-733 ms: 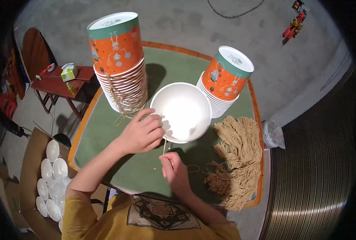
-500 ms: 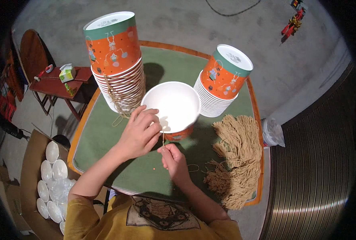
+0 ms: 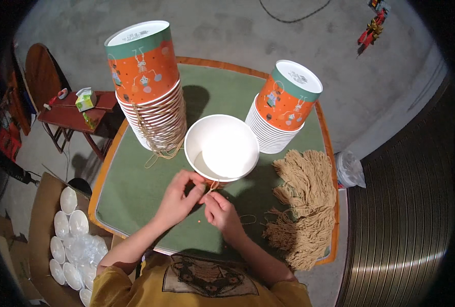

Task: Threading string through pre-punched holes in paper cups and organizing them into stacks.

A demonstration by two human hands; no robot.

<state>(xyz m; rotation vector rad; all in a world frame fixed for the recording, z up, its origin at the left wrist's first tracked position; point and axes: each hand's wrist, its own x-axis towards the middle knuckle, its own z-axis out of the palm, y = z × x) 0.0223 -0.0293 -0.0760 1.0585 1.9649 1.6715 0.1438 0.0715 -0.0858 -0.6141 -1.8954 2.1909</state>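
A paper bucket (image 3: 200, 162), white inside and orange outside, stands mouth up at the middle of the table. A tan string (image 3: 213, 187) hangs at its near rim. My right hand (image 3: 221, 214) pinches this string just in front of the bucket. With its fingertips close together, my left hand (image 3: 179, 198) is at the bucket's near left side, beside the string; its fingers appear to grip the string too. Behind to the left, a tall upturned stack of buckets (image 3: 144, 71) has strings draped down its side. A shorter upturned stack (image 3: 284, 105) stands at the back right.
A bundle of tan strings (image 3: 307, 204) lies along the right side of the green-topped table (image 3: 135, 204). At the lower left, an open carton (image 3: 40, 225) holds several white bowls (image 3: 78, 222). A red bench (image 3: 66, 112) with a tissue pack (image 3: 85, 99) stands farther left.
My left hand has come down from the bucket's rim to its near side, closer to my right hand. The string at the rim now shows as a small loop.
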